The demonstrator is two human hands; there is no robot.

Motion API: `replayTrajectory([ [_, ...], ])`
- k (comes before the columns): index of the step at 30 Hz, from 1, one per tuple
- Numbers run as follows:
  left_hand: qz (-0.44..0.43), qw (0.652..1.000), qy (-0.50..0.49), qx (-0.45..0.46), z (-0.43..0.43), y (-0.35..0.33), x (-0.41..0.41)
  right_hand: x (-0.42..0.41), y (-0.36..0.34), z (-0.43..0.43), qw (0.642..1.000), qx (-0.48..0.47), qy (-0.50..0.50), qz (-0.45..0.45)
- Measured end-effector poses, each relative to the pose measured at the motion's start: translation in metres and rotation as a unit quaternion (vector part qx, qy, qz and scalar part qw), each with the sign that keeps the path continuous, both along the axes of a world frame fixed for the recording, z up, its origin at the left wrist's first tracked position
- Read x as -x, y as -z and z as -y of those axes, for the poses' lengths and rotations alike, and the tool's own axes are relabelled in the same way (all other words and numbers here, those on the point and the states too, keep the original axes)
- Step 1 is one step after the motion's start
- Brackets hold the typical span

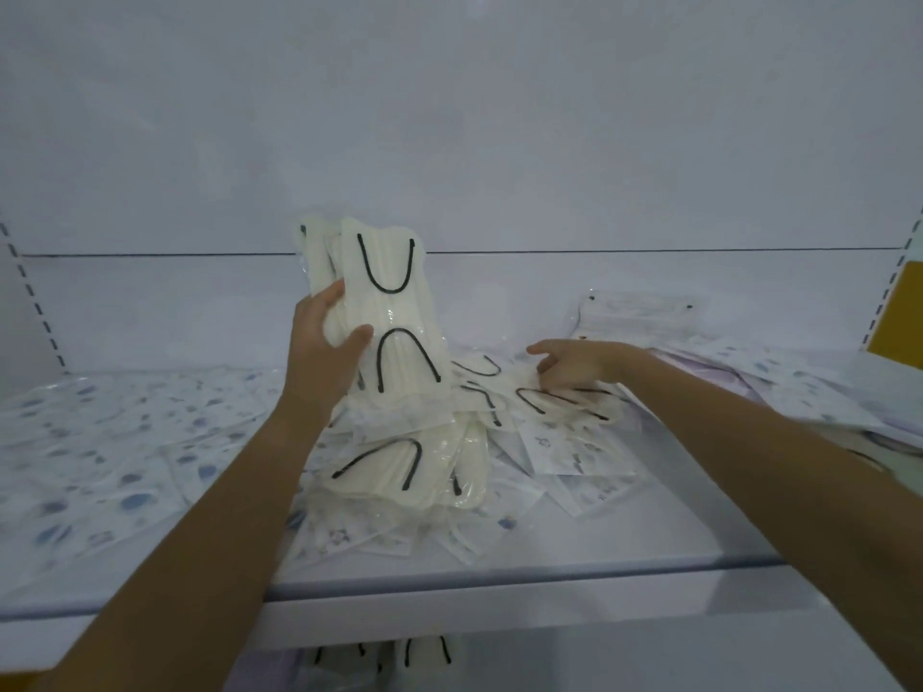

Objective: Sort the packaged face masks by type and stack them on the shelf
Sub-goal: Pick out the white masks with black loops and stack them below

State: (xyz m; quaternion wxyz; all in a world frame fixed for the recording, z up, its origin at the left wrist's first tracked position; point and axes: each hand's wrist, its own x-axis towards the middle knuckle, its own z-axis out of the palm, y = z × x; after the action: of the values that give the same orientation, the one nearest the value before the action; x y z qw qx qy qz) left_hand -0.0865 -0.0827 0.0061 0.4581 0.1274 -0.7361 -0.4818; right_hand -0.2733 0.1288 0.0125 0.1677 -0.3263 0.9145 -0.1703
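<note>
Cream bundle [394, 312] of black-looped mask packets stands upright, gripped in left hand [327, 342]. Right hand [574, 364] reaches low, fingertips touching a flat cream packet [564, 402] on the shelf [599, 556]; grip unclear. Loose cream pile [399, 472] lies below left hand. Blue-patterned packets [100, 442] lie to its left.

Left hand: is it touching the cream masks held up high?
Touching. The head view shows the left hand gripping the upright bundle of cream masks, fingers wrapped around it.
</note>
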Motion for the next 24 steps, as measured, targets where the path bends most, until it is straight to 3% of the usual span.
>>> replayTrajectory([
  [3,-0.013,1.000,0.002,0.004,0.001,0.000,-0.001,0.001,-0.003,0.007,0.999,0.016,0.000,0.036],
  [6,-0.029,0.999,0.012,0.012,0.005,0.000,0.000,0.000,-0.001,0.010,0.999,0.050,-0.009,0.017],
  [11,-0.002,0.999,-0.048,0.001,0.005,0.000,0.005,-0.002,-0.007,0.005,0.988,0.139,-0.016,0.063],
  [13,0.003,0.999,-0.052,-0.017,0.005,-0.002,0.005,-0.002,-0.020,0.003,0.957,0.269,-0.009,0.110],
  [16,0.000,0.999,-0.035,-0.029,0.003,-0.003,0.005,-0.009,-0.042,0.008,0.865,0.474,0.022,0.163],
  [19,-0.006,0.997,0.033,-0.071,-0.003,-0.007,0.004,-0.029,-0.053,0.027,0.788,0.577,0.022,0.214],
  [21,-0.002,0.993,0.076,-0.091,-0.003,-0.009,0.003,-0.047,-0.053,0.045,0.777,0.591,0.011,0.216],
  [24,0.024,0.994,0.081,-0.073,-0.006,-0.008,0.003,-0.070,-0.041,0.067,0.809,0.565,-0.008,0.164],
])
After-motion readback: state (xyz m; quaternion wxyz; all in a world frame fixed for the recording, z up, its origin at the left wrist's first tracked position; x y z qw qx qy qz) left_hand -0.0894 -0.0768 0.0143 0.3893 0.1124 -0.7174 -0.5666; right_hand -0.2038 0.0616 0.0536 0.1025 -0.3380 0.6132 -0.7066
